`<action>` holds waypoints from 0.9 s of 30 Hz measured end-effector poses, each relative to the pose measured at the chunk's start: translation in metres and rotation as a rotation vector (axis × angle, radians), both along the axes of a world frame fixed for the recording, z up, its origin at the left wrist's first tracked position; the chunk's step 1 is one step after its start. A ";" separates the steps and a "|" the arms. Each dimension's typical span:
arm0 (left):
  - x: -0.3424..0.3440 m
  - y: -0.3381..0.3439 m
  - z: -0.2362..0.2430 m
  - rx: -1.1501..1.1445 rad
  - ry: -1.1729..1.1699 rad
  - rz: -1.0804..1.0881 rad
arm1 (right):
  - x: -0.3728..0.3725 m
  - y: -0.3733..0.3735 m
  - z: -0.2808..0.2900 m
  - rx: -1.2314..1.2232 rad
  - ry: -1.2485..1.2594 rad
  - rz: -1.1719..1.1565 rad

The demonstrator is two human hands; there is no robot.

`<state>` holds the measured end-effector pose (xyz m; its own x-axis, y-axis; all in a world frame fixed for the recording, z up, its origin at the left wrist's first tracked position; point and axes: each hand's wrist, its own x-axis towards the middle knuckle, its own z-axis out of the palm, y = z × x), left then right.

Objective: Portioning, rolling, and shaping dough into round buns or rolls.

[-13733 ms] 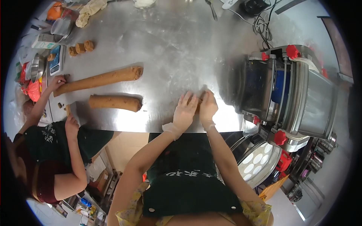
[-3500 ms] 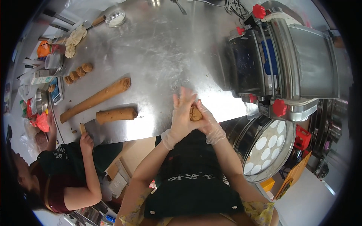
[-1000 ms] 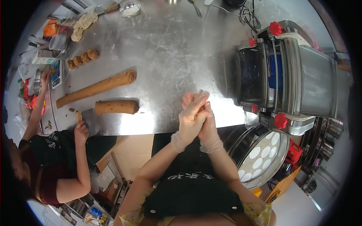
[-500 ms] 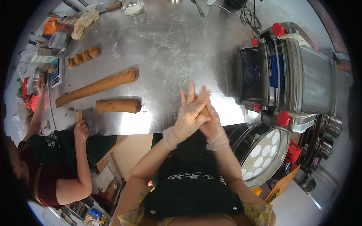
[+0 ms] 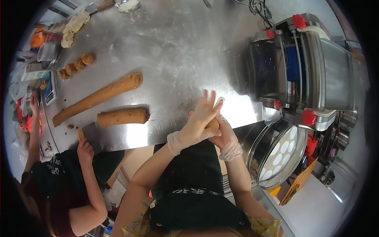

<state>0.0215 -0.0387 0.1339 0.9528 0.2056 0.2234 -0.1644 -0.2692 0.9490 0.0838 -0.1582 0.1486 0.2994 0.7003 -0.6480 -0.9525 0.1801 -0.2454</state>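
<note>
Both my hands wear clear plastic gloves above the table's front edge. My left hand (image 5: 205,118) lies palm-down over a small brown dough piece (image 5: 213,123), fingers stretched out. My right hand (image 5: 225,133) cups that piece from beneath, partly hidden by the left. To their left lie a short dough log (image 5: 122,117) and a long tapered log (image 5: 98,96), with several cut dough pieces (image 5: 79,64) farther back.
At the far left a co-worker's hand (image 5: 85,152) grips a scraper (image 5: 91,134); the other is by a steel bowl and scale (image 5: 49,89). A roller machine (image 5: 331,75) stands right, above a round pan with white discs (image 5: 280,158). Cables (image 5: 258,10) lie behind.
My hands have left the tabletop since the oldest frame and now work the piece between palms. My left fingers have spread from their closer position a second ago. The view has shifted slightly.
</note>
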 end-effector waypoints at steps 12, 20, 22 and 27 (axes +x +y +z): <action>-0.027 0.001 -0.063 -0.428 0.215 0.169 | -0.032 0.024 -0.040 -0.765 -0.942 -0.178; -0.037 -0.004 -0.084 -0.569 0.199 0.271 | -0.010 0.043 -0.090 -1.598 -1.849 0.791; -0.029 -0.013 -0.089 -0.637 0.109 0.190 | -0.003 0.034 -0.091 -1.425 -1.803 0.810; -0.002 -0.029 -0.088 -0.902 0.148 0.055 | -0.030 -0.009 -0.078 -0.477 -1.040 -0.249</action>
<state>0.0195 -0.0677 0.0462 0.9427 0.2883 -0.1677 -0.0329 0.5808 0.8133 0.0539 -0.1668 0.0708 0.9348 0.2992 -0.1912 -0.2042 0.0124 -0.9789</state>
